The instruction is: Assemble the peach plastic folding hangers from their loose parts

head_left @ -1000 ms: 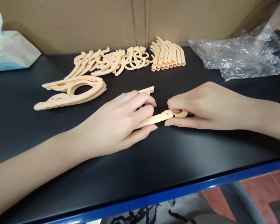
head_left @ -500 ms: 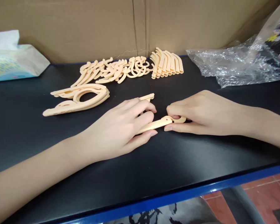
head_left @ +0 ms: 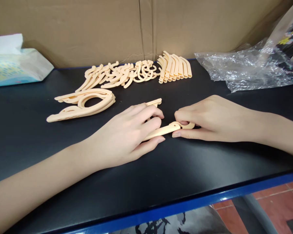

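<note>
A cream plastic folding hanger (head_left: 163, 130) lies on the black tabletop between both hands. My left hand (head_left: 132, 131) is closed over its arms, thumb along the near side; one arm's end pokes out beyond the knuckles. At the hanger's other end, my right hand (head_left: 205, 118) pinches the curved hook (head_left: 191, 124), next to a small round hole. Part of the hanger is hidden under the left palm. Farther left, folded hangers (head_left: 97, 110) of the same plastic lie stacked, their rounded ends toward the right.
Loose hooks and hanger pieces (head_left: 122, 74) are heaped at the back, beside a row of hollow hanger arms (head_left: 175, 66). A tissue pack (head_left: 19, 66) sits back left, a crumpled clear plastic bag (head_left: 249, 66) back right. Cardboard (head_left: 75, 32) stands behind; a blue edge (head_left: 161, 209) borders the table's front.
The view has shifted very slightly. Both hands keep the same hold on the hanger, with no visible movement of its parts.
</note>
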`<state>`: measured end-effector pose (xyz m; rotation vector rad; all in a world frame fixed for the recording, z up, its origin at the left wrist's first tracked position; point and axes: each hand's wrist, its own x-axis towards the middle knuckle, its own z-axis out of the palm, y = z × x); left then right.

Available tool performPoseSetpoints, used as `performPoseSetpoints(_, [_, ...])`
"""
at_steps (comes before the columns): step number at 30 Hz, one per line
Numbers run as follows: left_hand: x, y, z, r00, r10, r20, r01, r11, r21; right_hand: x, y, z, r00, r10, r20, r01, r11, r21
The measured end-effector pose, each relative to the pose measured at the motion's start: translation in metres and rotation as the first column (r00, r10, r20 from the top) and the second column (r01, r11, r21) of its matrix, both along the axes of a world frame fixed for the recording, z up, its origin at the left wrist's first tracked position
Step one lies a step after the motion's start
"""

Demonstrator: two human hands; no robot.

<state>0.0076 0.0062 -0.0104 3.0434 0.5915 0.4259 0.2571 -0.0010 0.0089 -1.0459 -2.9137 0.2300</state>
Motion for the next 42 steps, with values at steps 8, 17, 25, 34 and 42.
performPoseSetpoints(8, [0.0005, 0.0004, -0.0003, 1.000, 0.004, 0.007, -0.004, 1.000, -0.005, 0.0007, 0.0005, -0.0014, 1.000, -0.005, 0.012, 0.005, 1.000, 0.024])
performPoseSetpoints(17, [0.0002, 0.0010, 0.0011, 1.000, 0.007, 0.003, -0.007, 0.999, -0.036, -0.0003, 0.0004, 0.0000, 1.000, -0.003, 0.017, 0.003, 1.000, 0.021])
performPoseSetpoints(25, [0.0002, -0.0001, 0.0003, 1.000, 0.003, -0.001, -0.003, 1.000, -0.013, 0.0002, 0.0006, 0.0002, 1.000, -0.002, 0.009, 0.002, 1.000, 0.020])
performPoseSetpoints(34, [0.0003, 0.0003, 0.0009, 1.000, 0.007, -0.003, -0.007, 1.000, -0.016, -0.0011, 0.0009, 0.0004, 1.000, -0.012, 0.013, 0.012, 1.000, -0.006])
performPoseSetpoints(42, [0.0000, 0.0002, 0.0012, 1.000, 0.007, -0.003, -0.007, 1.000, -0.020, -0.0001, 0.0001, 0.0010, 1.000, -0.012, 0.021, 0.012, 1.000, 0.007])
